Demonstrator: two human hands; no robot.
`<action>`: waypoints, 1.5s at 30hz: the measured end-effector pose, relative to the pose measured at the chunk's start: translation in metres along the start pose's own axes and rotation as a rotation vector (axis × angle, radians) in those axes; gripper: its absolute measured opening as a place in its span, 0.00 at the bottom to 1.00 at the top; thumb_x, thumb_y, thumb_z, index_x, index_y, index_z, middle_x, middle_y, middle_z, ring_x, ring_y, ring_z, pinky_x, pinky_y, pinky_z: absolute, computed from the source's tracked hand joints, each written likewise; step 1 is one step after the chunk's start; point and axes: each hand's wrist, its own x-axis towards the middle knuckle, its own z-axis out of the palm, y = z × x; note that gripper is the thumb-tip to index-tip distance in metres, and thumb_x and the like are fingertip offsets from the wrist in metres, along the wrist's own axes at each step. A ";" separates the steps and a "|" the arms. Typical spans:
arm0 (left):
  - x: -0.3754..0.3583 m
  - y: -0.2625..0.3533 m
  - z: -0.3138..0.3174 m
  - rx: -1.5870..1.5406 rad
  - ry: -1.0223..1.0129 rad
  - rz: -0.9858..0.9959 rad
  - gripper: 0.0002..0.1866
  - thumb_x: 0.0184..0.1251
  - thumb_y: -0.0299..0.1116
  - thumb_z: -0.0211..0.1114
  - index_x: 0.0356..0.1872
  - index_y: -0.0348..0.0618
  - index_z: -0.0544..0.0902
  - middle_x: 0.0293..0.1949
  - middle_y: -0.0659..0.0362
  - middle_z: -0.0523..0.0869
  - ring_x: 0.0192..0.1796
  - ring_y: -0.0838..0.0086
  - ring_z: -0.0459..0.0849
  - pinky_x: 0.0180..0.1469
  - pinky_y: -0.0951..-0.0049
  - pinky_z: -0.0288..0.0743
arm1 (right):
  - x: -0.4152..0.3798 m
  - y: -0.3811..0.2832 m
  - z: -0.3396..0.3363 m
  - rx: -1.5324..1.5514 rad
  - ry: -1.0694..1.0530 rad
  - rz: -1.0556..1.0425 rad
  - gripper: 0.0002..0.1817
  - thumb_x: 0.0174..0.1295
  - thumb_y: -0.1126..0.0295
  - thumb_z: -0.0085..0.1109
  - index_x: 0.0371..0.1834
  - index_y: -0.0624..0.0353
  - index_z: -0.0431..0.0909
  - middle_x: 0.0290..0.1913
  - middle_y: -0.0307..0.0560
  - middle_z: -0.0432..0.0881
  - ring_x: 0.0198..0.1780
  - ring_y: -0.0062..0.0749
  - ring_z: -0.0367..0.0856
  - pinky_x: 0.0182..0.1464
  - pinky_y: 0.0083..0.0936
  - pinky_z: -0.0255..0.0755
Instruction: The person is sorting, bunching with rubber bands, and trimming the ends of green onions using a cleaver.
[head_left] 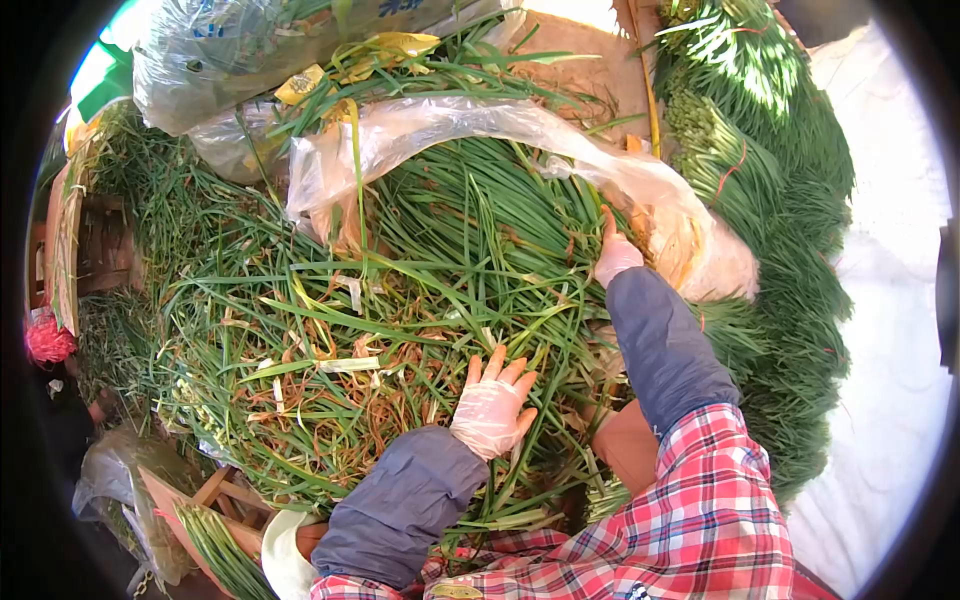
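A large heap of loose garlic chives [400,290], mixed with dry brown leaves, lies in front of me. My left hand [493,405], in a thin translucent glove, rests on the near part of the heap with its fingers spread. My right hand [617,254], also gloved, touches the right end of a neater layer of chives [480,200]. One finger points away from me; its other fingers are mostly hidden. Beside it, a clear plastic sheet [685,215] is folded back around that layer.
Chive bundles [790,230] tied with red bands line the right side, next to a white sheet [885,330]. A filled plastic bag [230,60] stands at the back left. Wooden crate parts [215,490] and a pink twine ball [50,338] are at the left.
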 end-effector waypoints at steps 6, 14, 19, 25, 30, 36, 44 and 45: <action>-0.001 -0.001 0.000 0.031 -0.028 -0.002 0.28 0.54 0.41 0.65 0.57 0.45 0.73 0.61 0.51 0.69 0.69 0.48 0.56 0.66 0.40 0.48 | -0.011 0.005 -0.161 -0.004 0.251 -0.919 0.49 0.28 0.66 0.73 0.64 0.58 0.64 0.40 0.56 0.82 0.38 0.51 0.80 0.46 0.33 0.74; 0.007 0.012 -0.036 -0.431 0.156 -0.136 0.31 0.56 0.43 0.66 0.59 0.41 0.71 0.61 0.47 0.71 0.67 0.49 0.61 0.68 0.50 0.52 | -0.032 0.009 -0.105 0.172 -0.301 -0.202 0.49 0.31 0.54 0.76 0.59 0.68 0.68 0.51 0.61 0.77 0.53 0.47 0.75 0.58 0.35 0.68; 0.024 0.024 -0.065 -1.716 0.306 -0.370 0.47 0.57 0.38 0.69 0.71 0.40 0.47 0.69 0.45 0.56 0.70 0.56 0.57 0.67 0.58 0.56 | -0.073 0.015 -0.108 0.872 -0.544 -0.223 0.44 0.33 0.60 0.77 0.56 0.68 0.68 0.43 0.54 0.81 0.45 0.41 0.79 0.50 0.30 0.71; 0.071 0.035 -0.004 -2.157 0.381 -0.365 0.27 0.59 0.38 0.67 0.59 0.48 0.70 0.56 0.58 0.76 0.59 0.63 0.72 0.64 0.54 0.62 | -0.184 -0.047 -0.115 0.098 -0.410 -0.471 0.53 0.41 0.68 0.59 0.70 0.69 0.38 0.40 0.68 0.78 0.38 0.54 0.81 0.44 0.39 0.76; 0.059 0.010 0.009 -2.315 0.280 -0.577 0.24 0.57 0.38 0.67 0.55 0.48 0.74 0.50 0.54 0.80 0.52 0.57 0.77 0.58 0.49 0.67 | -0.197 -0.060 -0.092 -0.009 -0.312 -0.712 0.57 0.43 0.50 0.64 0.69 0.71 0.43 0.36 0.66 0.78 0.34 0.53 0.81 0.36 0.39 0.76; 0.059 -0.021 0.025 -2.252 0.330 -0.428 0.22 0.58 0.35 0.64 0.52 0.35 0.75 0.43 0.50 0.83 0.39 0.63 0.84 0.43 0.61 0.82 | -0.139 -0.015 -0.119 0.327 -0.093 -0.478 0.51 0.43 0.52 0.68 0.71 0.51 0.50 0.52 0.61 0.74 0.50 0.57 0.75 0.51 0.42 0.71; -0.017 0.031 -0.055 -2.430 0.161 -0.174 0.35 0.61 0.47 0.55 0.66 0.38 0.62 0.60 0.49 0.72 0.53 0.57 0.79 0.51 0.51 0.76 | -0.046 0.021 -0.007 -0.182 -0.158 -0.193 0.36 0.63 0.68 0.47 0.73 0.32 0.43 0.72 0.51 0.54 0.67 0.52 0.62 0.59 0.45 0.66; -0.039 0.024 -0.055 -2.462 0.095 -0.147 0.35 0.60 0.47 0.56 0.66 0.37 0.61 0.61 0.48 0.71 0.55 0.56 0.77 0.51 0.49 0.76 | -0.035 0.031 -0.010 -0.106 -0.227 -0.073 0.33 0.65 0.67 0.42 0.72 0.34 0.45 0.71 0.51 0.56 0.66 0.51 0.64 0.60 0.43 0.67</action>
